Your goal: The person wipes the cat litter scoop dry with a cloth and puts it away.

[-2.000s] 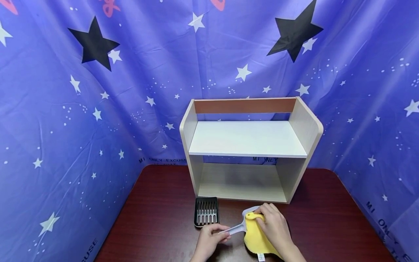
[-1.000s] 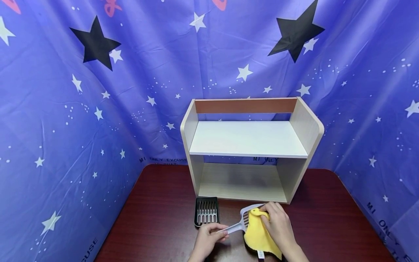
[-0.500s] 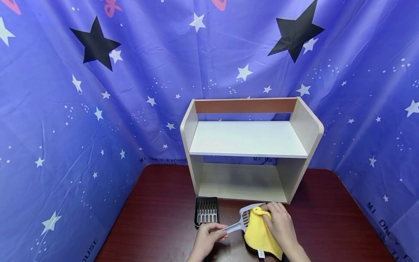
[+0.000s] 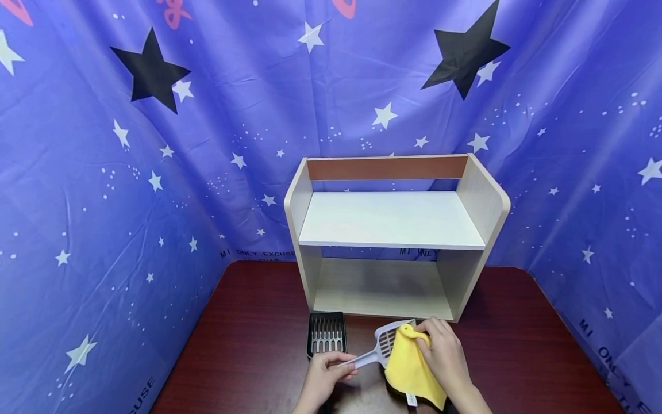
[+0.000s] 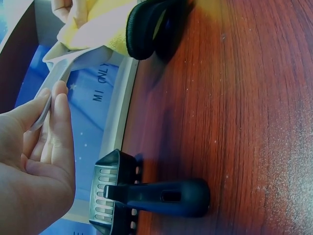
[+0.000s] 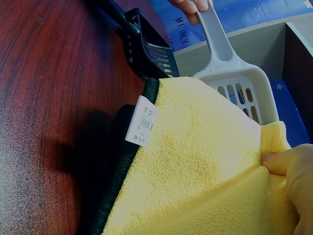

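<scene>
My left hand (image 4: pixel 324 378) pinches the handle end of a pale grey slotted litter scoop (image 4: pixel 368 359) between thumb and fingers. A yellow towel (image 4: pixel 412 374) with a dark border and a white label (image 6: pixel 142 122) hangs over the right part of the scoop's head. My right hand (image 4: pixel 443 357) grips the towel's folded upper edge against the scoop, its thumb pressing into the cloth in the right wrist view. Several slots show beside the towel; the rest of the head is hidden. Scoop and towel are held above the table.
A black slotted scoop (image 4: pixel 327 334) lies on the dark red wooden table (image 4: pixel 248 345), left of the towel; its handle (image 5: pixel 171 198) points toward the near edge. Behind stands a two-level wooden shelf (image 4: pixel 390 221), its front close to the scoop. A blue starry curtain (image 4: pixel 248 115) surrounds the table.
The grey scoop's head has tilted and shifted slightly left, with more slots showing. My right hand and the towel's top edge have moved slightly right and up along it.
</scene>
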A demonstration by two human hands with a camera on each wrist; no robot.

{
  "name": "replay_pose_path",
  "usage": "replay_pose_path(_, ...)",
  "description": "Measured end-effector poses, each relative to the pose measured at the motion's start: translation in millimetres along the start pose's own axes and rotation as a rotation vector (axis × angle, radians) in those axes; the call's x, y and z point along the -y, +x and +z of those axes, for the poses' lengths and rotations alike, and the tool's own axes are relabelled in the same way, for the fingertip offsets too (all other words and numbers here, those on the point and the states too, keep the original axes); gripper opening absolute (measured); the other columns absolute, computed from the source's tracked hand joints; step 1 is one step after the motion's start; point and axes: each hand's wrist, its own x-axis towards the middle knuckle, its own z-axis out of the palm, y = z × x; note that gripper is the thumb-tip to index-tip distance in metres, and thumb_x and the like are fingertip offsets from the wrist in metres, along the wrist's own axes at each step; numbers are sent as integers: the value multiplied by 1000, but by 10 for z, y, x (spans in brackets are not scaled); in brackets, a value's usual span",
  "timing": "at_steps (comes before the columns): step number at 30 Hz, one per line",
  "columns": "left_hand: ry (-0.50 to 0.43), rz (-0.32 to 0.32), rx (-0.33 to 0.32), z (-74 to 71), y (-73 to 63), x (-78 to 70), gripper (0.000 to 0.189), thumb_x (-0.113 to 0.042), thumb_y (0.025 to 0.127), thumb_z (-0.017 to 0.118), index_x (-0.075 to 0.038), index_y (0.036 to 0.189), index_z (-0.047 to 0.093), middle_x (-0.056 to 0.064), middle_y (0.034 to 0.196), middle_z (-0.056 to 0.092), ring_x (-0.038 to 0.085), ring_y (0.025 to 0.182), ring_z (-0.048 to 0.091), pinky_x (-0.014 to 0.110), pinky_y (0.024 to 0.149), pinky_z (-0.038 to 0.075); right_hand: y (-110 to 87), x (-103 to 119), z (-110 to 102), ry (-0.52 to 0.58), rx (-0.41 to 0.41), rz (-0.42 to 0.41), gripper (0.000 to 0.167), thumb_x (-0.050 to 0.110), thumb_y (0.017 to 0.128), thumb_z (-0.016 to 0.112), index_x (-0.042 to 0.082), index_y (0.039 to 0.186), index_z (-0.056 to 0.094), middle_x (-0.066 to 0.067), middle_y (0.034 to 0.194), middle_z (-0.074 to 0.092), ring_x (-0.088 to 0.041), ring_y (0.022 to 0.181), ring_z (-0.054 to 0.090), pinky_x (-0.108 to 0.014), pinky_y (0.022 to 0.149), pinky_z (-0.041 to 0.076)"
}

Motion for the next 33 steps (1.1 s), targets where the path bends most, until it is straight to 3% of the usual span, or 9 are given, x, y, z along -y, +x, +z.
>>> replay_pose_path(8, 12, 0, -2, -20, -8, -7, 25, 3, 89, 68, 21, 106, 65, 33, 93, 72, 3, 73, 71, 20, 71, 61, 0, -29, -12, 1, -7, 0, 34, -3, 61, 86, 15, 79, 64, 6, 78, 62, -14, 79, 59, -35, 66, 51)
replay_pose_path(14, 8, -3, -2, -42, 1, 9, 26, 4, 89, 67, 22, 108, 64, 36, 95, 70, 1, 72, 70, 16, 69, 60, 3, -54, -31, 1, -12, 6, 34, -5, 60, 85, 15, 80, 65, 6, 79, 63, -13, 78, 58, -32, 67, 48)
replay_pose_path(21, 10, 0, 0, -83, -12, 17, 27, 3, 89, 67, 22, 109, 64, 32, 94, 72, 1, 72, 71, 15, 69, 60, 2, -97, -61, 1, -13, 10, 33, -5, 61, 84, 15, 80, 66, 5, 80, 64, -13, 78, 57, -29, 67, 46)
replay_pose_path(33, -54, -5, -45, -127, -22, 7, 30, 6, 90, 65, 26, 112, 60, 40, 103, 67, 1, 71, 70, 14, 69, 59, 47, -139, -163, 31, -67, 8, 37, -10, 57, 84, 11, 82, 68, 2, 81, 67, -16, 77, 58, -30, 73, 45)
